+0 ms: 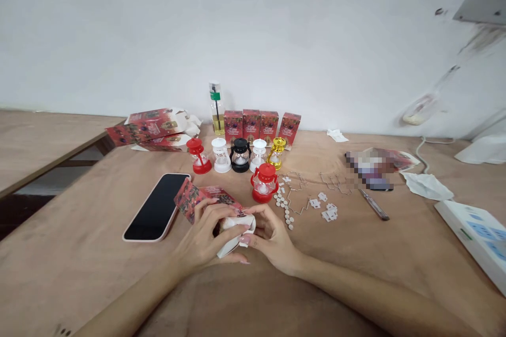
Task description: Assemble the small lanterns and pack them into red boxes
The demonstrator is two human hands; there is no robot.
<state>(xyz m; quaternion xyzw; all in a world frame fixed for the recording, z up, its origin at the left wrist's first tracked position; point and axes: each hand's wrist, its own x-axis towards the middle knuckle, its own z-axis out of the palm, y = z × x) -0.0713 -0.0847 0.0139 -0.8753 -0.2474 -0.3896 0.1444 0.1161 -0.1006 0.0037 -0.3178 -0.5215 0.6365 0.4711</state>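
Both my hands grip one small cardboard box (233, 239) with a white inside and its open end toward me. My left hand (201, 237) wraps around its left side, and my right hand (272, 239) pinches the flaps at the right. Just beyond them lie flat red printed box pieces (187, 197). A red mini lantern (264, 183) stands close behind my right hand. Farther back is a row of mini lanterns: a red one (198, 157), a white one (221, 156), a black one (240, 156), another white one (258, 156) and a gold one (276, 155).
Several red Christmas boxes (252, 125) stand by the wall beside a spray bottle (216, 110). Flattened boxes (158, 126) lie left. A phone (156, 208) is near my left hand. Button cells (288, 216), wire handles (294, 202), white plastic parts (329, 213) and a utility knife (373, 204) lie right.
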